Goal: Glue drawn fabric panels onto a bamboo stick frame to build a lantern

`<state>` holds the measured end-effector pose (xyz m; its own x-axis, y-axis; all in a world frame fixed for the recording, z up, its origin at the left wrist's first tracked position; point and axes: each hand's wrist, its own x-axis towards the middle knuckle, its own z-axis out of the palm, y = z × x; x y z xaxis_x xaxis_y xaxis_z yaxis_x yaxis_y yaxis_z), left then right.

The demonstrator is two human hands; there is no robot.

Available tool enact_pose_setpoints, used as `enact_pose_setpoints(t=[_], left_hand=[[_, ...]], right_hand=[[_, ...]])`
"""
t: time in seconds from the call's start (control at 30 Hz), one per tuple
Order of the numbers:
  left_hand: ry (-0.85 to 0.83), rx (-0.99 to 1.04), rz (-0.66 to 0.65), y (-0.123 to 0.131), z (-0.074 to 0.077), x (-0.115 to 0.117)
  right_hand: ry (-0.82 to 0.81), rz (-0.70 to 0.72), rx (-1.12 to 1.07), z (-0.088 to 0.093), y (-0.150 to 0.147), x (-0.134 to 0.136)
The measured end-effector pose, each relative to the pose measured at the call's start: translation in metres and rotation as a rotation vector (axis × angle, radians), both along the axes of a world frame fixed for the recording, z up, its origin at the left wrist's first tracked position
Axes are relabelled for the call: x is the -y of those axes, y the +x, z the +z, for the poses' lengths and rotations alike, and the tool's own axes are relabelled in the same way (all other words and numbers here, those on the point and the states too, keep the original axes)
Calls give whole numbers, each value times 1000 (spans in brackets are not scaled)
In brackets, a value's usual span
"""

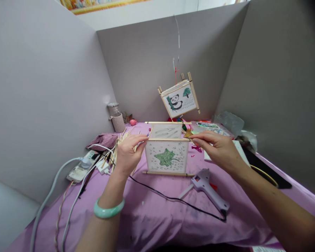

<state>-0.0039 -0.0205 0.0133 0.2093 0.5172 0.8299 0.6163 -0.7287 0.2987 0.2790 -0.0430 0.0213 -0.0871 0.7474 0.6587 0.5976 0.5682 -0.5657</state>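
Observation:
A box-like paper lantern with wooden-stick edges (166, 157) stands in front of me on the purple cloth. Its near panel bears a green leaf drawing, and grey drawn shapes show on the panel behind. My left hand (130, 151), with a jade-green bangle on the wrist, pinches the upper left corner; a small bluish bit shows by its fingertips. At the upper right corner, the thumb and fingers of my right hand (216, 147) are closed on the stick end. A brownish leaf-like piece (188, 133) lies just behind those fingertips.
A lilac glue gun (208, 190) lies at front right, its black cord crossing the cloth. Thin wooden sticks (112, 154) and a power strip (81, 168) are at left. A panda-picture lantern (180, 99) hangs at the back. Grey partitions surround the table.

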Motion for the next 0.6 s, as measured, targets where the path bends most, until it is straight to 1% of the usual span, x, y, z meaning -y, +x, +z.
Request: enact_pose_setpoints(t=[0.13, 0.2, 0.27, 0.33, 0.43, 0.5, 0.6], left_hand=[[-50, -107, 76, 1, 10, 5], [-29, -149, 105, 5, 14, 5], [30, -209, 81, 11, 17, 2], [70, -262, 30, 18, 18, -1], [66, -266, -15, 25, 17, -5], [58, -243, -18, 27, 16, -6], [52, -238, -19, 27, 15, -5]], right_hand=[[24, 5, 22, 0, 1, -1], [28, 8, 25, 0, 0, -1], [28, 5, 28, 0, 0, -1], [24, 0, 32, 0, 1, -1], [46, 9, 76, 2, 1, -1], [101, -10, 161, 5, 0, -1], [234, -85, 327, 9, -6, 2]])
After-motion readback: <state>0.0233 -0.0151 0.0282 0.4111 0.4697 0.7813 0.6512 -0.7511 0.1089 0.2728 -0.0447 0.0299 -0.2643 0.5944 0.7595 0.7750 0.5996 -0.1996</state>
